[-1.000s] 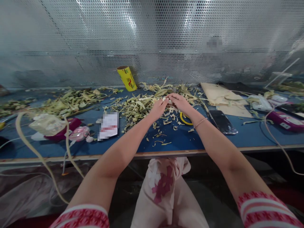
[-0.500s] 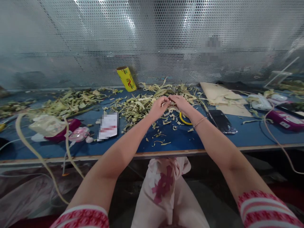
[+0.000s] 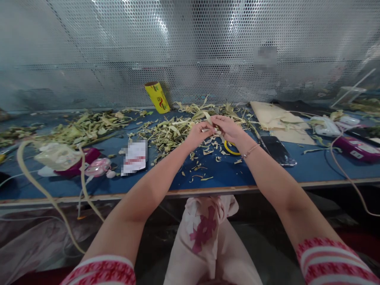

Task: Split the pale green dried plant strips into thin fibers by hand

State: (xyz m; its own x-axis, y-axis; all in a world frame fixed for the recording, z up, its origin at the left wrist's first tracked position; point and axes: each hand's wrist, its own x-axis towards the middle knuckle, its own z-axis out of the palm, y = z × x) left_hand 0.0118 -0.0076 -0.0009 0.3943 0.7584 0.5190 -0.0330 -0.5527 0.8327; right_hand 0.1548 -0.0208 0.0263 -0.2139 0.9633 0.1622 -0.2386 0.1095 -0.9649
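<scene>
Beyond the thin yellow ring, the right hand pinches a flat pale-green strip slanting away, left hand curled beside, hold unclear.

Streaky glare on perforated panel

A perforated metal wall is standing behind the blue tabletop; bright reflections are gleaming across the metal; a dark floor is showing beneath.
</scene>
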